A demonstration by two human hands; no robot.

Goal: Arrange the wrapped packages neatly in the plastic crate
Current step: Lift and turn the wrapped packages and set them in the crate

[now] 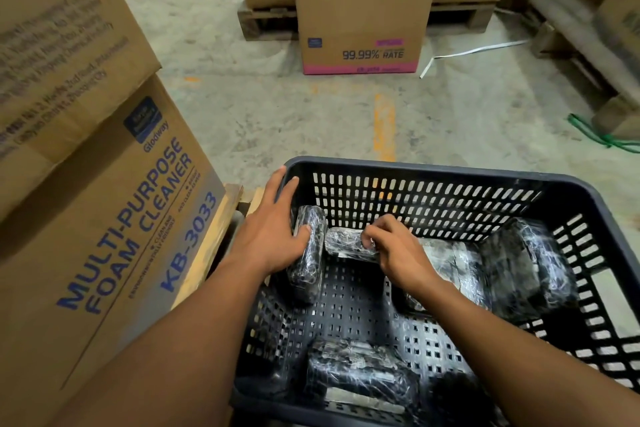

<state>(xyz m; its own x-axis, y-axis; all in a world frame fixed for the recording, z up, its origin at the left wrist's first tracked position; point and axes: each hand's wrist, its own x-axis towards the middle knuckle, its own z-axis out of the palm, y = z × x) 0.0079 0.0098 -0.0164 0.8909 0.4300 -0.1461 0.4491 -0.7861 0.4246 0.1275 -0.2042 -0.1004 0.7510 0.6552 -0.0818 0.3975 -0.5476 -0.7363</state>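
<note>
A dark slotted plastic crate fills the lower right of the head view. Inside it lie several black packages wrapped in clear film. My left hand rests on one package standing against the crate's left wall, thumb on its front and fingers over the rim. My right hand pinches the end of a second package lying crosswise next to the first. More wrapped packages sit at the right and at the near side of the crate.
Stacked cardboard boxes printed "Multi-Purpose Foam Cleaner" stand close on the left on a wooden pallet. An open carton sits ahead on the concrete floor, with more boxes on pallets behind it and at the right.
</note>
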